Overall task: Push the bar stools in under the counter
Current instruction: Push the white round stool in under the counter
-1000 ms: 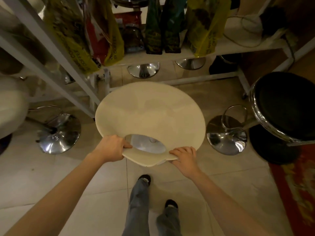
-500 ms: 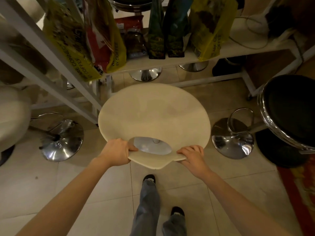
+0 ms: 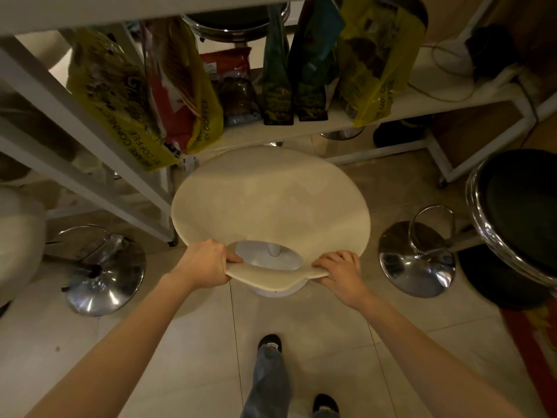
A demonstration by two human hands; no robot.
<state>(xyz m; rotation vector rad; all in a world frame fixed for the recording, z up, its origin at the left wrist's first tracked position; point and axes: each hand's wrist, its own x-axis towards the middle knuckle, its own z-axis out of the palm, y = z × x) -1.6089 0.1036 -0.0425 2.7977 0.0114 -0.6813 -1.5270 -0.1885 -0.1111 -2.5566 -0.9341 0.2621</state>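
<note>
A cream bar stool (image 3: 271,200) with a round seat and a low backrest with a cut-out stands in front of me, its far edge just under the white counter's shelf (image 3: 407,107). My left hand (image 3: 208,263) grips the left end of the backrest rim. My right hand (image 3: 340,273) grips the right end. Through the cut-out I see the stool's white post and base (image 3: 271,254). A black stool with a chrome rim (image 3: 518,212) stands at the right. A pale stool (image 3: 18,239) is partly in view at the left edge.
Coffee bags (image 3: 126,95) stand in a row on the shelf. Chrome stool bases sit on the tiled floor at left (image 3: 105,276) and right (image 3: 419,260). A red rug (image 3: 536,351) lies at the lower right. My feet (image 3: 269,342) are behind the stool.
The cream stool has slid forward toward the counter with both hands holding its backrest, and I have stepped after it. The shelf and bags now loom closer.
</note>
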